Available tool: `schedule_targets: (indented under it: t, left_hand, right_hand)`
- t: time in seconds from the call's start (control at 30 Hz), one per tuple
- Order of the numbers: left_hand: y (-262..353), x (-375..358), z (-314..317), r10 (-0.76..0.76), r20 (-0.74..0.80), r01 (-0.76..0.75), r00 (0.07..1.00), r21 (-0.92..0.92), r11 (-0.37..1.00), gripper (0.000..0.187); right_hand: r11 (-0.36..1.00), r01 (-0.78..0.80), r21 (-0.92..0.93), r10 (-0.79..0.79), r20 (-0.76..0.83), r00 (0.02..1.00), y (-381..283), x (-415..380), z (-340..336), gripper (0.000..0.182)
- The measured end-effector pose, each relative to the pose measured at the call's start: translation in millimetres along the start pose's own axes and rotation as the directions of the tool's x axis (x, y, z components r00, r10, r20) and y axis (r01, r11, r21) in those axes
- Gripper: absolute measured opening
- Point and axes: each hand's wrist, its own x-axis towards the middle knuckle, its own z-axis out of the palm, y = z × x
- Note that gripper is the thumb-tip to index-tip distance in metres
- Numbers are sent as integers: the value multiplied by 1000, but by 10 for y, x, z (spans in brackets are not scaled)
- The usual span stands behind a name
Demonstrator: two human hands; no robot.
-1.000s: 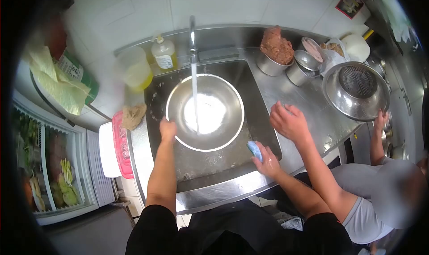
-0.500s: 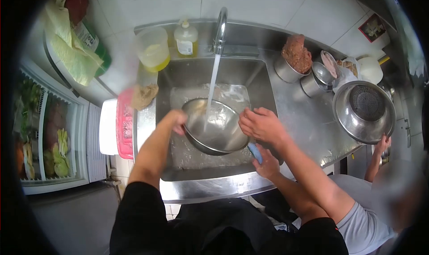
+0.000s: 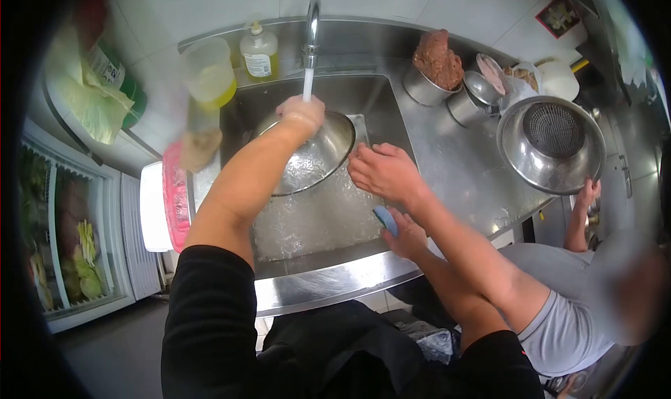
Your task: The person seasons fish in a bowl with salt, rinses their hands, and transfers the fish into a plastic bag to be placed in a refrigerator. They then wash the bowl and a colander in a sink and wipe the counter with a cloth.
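My left hand (image 3: 302, 111) is closed at the far rim of a shiny metal bowl (image 3: 330, 149) in the sink, directly under the running tap; its fingertips are partly hidden. Between the fingers of my right hand (image 3: 407, 237) is a blue sponge (image 3: 386, 219) with a green side, held above the sink's near right corner. Another person's hand (image 3: 382, 169), its arm crossing over my right forearm, reaches in above the sink at the bowl's right, apart from the bowl.
The tap (image 3: 312, 39) pours into the sink (image 3: 381, 241). Behind it stand a soap bottle (image 3: 259, 53) and a plastic tub (image 3: 210, 74). Rightward are a container of minced meat (image 3: 438, 60) and a metal strainer bowl (image 3: 517, 147), touched by the other person's second hand. An open-fronted fridge (image 3: 126, 287) stands left.
My left hand has gone from the bowl's left rim to its far side, under the water. The bowl has shifted farther back in the sink. The view has swung slightly.
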Motion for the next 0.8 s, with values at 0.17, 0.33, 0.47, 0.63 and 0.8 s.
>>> schedule_targets:
  t: [0.17,0.33,0.47,0.63,0.8]
  left_hand:
    - [-46,-170,-238,-38,-30,33,999,-153,988,33]
    - [-119,-75,-85,88,-15,-89,996,-70,994,35]
    - [-69,-356,-351,89,23,-88,996,-52,995,33]
    - [-208,-314,-198,126,6,-126,992,16,992,31]
    - [-307,-1016,-460,119,152,-137,981,111,984,25]
  right_hand:
    - [741,489,-459,-558,-15,830,-412,690,-362,52]
    - [-252,415,-874,-823,419,383,-1091,992,-773,39]
    - [-494,-66,-867,-836,453,309,-1067,1016,-326,51]
    - [-598,-305,-741,-799,518,306,-1016,1062,-94,53]
    - [-538,252,-804,-758,592,273,-1287,996,-403,49]
